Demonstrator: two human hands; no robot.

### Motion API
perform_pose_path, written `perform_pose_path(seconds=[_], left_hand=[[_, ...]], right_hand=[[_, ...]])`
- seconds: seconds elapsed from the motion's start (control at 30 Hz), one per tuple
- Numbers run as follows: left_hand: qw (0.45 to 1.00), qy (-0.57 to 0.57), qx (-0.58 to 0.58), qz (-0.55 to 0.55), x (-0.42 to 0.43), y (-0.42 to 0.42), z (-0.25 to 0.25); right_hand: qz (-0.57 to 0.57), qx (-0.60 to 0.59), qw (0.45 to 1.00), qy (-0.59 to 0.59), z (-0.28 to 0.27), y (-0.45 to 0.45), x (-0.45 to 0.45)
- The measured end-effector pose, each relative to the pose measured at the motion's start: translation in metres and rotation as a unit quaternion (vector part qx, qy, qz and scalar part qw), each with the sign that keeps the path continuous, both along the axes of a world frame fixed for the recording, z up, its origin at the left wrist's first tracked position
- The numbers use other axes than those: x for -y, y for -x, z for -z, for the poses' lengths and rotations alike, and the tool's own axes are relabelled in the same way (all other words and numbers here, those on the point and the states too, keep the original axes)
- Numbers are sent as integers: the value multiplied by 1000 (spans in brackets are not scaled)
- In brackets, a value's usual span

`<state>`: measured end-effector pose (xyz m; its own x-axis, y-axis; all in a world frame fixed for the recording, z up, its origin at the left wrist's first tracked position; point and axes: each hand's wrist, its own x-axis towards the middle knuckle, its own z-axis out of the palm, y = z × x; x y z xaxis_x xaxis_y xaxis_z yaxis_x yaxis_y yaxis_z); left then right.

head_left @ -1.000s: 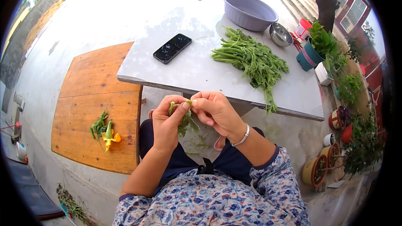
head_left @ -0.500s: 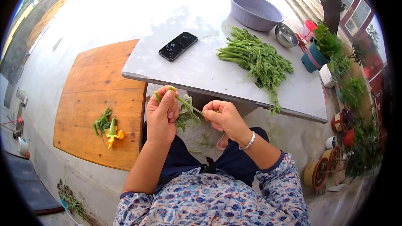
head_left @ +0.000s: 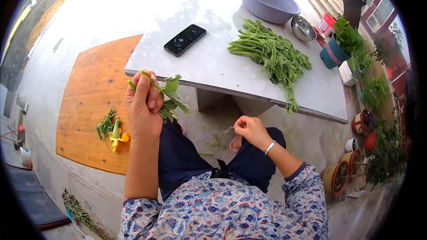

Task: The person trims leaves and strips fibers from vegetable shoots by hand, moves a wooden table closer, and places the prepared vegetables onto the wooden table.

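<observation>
My left hand (head_left: 146,106) is closed around a green leafy stem (head_left: 171,92); cut ends poke out above the thumb and the leaves hang to the right, near the grey table's front edge. Lower and to the right, my right hand (head_left: 253,133) is pinched over my knee. A thin pale plant strand (head_left: 228,129) trails from its fingertips. On the grey table (head_left: 213,69) lies a large bunch of leafy green stems (head_left: 273,51), beyond both hands. A yellow flower (head_left: 118,140) and a small heap of green trimmings (head_left: 105,125) rest on the wooden board at left.
The wooden board (head_left: 84,106) adjoins the grey table. A black phone (head_left: 185,40), a purple basin (head_left: 270,4) and a metal bowl (head_left: 303,29) sit on the tabletop. A potted plant (head_left: 334,53) stands at its right edge. Plant scraps (head_left: 215,144) litter the floor between my legs.
My hands have moved apart: the left went left and up with the leafy stem, the right went right and down. The strand has come away from the stem with my right hand.
</observation>
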<state>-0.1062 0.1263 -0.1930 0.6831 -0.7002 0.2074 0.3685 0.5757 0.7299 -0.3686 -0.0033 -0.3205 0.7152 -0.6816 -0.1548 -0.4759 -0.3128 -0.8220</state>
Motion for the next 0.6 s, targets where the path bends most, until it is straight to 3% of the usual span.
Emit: perform_pose_path(seconds=[0.03, 0.17, 0.27, 0.33, 0.37, 0.43, 0.6], left_hand=[[1000, -1, 2, -3, 0, 0, -1], [997, -65, 4, 46, -2, 4, 4], [992, -92, -9, 87, -2, 12, 10], [989, -98, -16, 109, 0, 17, 15], [987, -101, -19, 122, 1, 19, 18], [983, -112, -24, 142, 2, 26, 18], [977, -130, 1, 168, 8, 42, 21]], right_hand=[[-43, -24, 995, 86, 8, 2, 2], [-95, -44, 988, 116, 12, -1, 1], [-68, -85, 988, 108, -22, -16, -5], [-48, 41, 966, 250, -47, -26, -3], [-47, 41, 966, 251, -59, -30, -2], [-17, 168, 932, 321, -84, -39, -1], [18, 212, 961, 175, -134, -62, -19]])
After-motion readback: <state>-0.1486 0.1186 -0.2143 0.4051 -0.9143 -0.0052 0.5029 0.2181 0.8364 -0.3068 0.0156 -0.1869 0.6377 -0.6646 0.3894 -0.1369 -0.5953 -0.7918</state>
